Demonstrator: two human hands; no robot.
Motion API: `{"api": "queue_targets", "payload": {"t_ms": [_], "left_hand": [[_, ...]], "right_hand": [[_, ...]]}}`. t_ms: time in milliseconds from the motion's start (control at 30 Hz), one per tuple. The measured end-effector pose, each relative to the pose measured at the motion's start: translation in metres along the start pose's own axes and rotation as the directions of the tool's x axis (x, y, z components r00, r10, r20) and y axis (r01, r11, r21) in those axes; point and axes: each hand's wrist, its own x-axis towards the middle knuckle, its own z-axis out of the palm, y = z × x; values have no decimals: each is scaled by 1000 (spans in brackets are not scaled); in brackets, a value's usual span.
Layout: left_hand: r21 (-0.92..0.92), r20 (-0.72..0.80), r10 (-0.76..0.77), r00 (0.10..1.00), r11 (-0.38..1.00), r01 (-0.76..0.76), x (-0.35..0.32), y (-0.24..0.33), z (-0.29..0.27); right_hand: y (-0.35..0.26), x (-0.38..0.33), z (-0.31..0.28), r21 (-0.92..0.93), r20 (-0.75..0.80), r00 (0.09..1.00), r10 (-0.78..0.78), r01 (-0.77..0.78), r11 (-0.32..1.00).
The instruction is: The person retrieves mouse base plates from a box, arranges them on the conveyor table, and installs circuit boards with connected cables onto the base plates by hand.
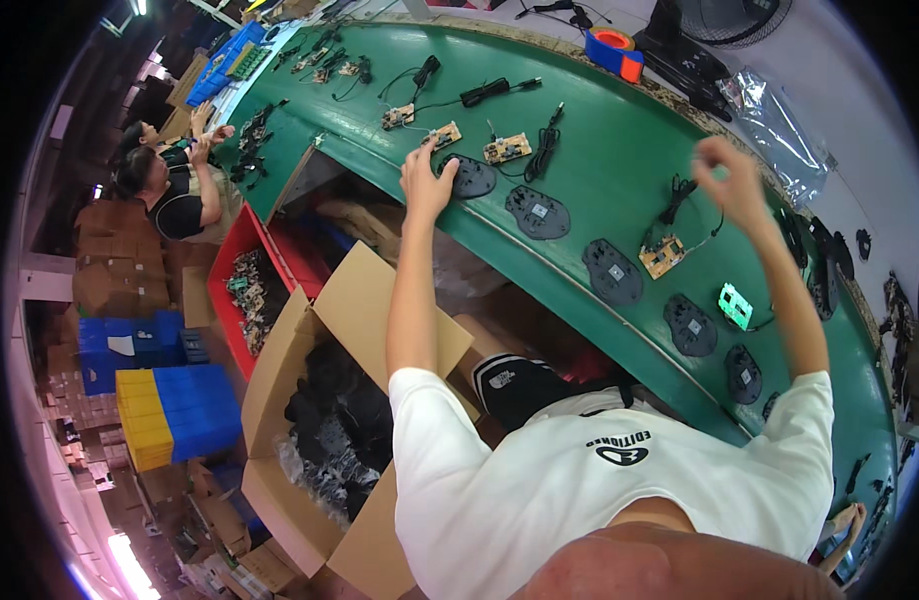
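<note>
"What's there?"
"A long green bench (601, 130); beside me, an open cardboard box (274, 400)."
"Your grips?"
"My right grip (731, 184), curled above the bench: I cannot tell whether it pinches anything. My left grip (426, 184) is spread, thumb at a black base (473, 179) on the bench's near edge, fingertips by a tan circuit board (446, 134)."
</note>
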Motion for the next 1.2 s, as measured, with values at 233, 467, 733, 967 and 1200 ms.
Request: {"api": "queue_targets", "payload": {"t_ms": [233,467,733,967,1200], "left_hand": [[-15,-156,10,988,1000,-12,-15,17,7],[-59,-158,16,987,998,-26,-13,17,7],[-51,-188,26,982,998,-36,-13,18,7],[-25,-181,25,983,999,-30,-15,15,4],[-20,-150,27,988,999,-30,-12,20,3]], "right_hand": [[-101,71,176,375,271,904,-329,216,902],[-119,111,272,94,351,909,-223,203,975],[-109,110,274,-13,292,867,-403,425,905],[-107,107,273,-72,264,822,-505,539,839],[-102,97,261,-239,258,798,-545,599,764]]}}
